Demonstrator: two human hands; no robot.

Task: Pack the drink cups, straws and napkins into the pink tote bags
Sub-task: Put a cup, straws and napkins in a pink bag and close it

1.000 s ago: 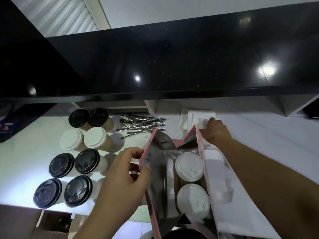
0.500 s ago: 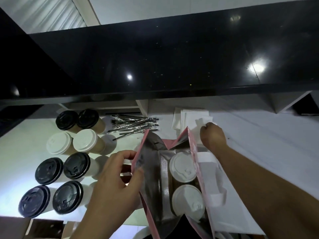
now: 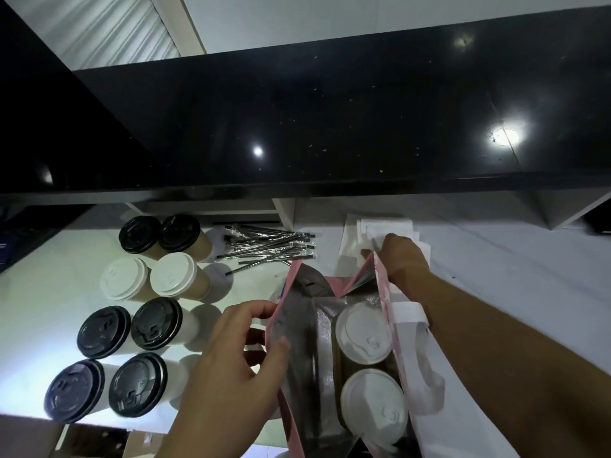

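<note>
A pink tote bag (image 3: 388, 299) with a silver lining stands open at the counter's front. Two white-lidded cups (image 3: 363, 332) sit inside it, along its right side. My left hand (image 3: 228, 368) pinches the bag's left rim, thumb inside, and holds it open. My right hand (image 3: 401, 256) reaches past the bag's far right corner onto the stack of white napkins (image 3: 380, 226), its fingers curled on the top sheets. Wrapped black straws (image 3: 271, 246) lie in a pile behind the bag.
Several lidded cups stand at the left: black-lidded cups (image 3: 148, 325) front and back, two white-lidded cups (image 3: 148, 279) between. A black shelf (image 3: 330, 127) overhangs the white counter (image 3: 529, 259). A cardboard box (image 3: 92, 444) sits below the front edge.
My right hand has slid a little further over the napkin stack. The left hand keeps its hold on the bag's rim. The camera has shifted slightly.
</note>
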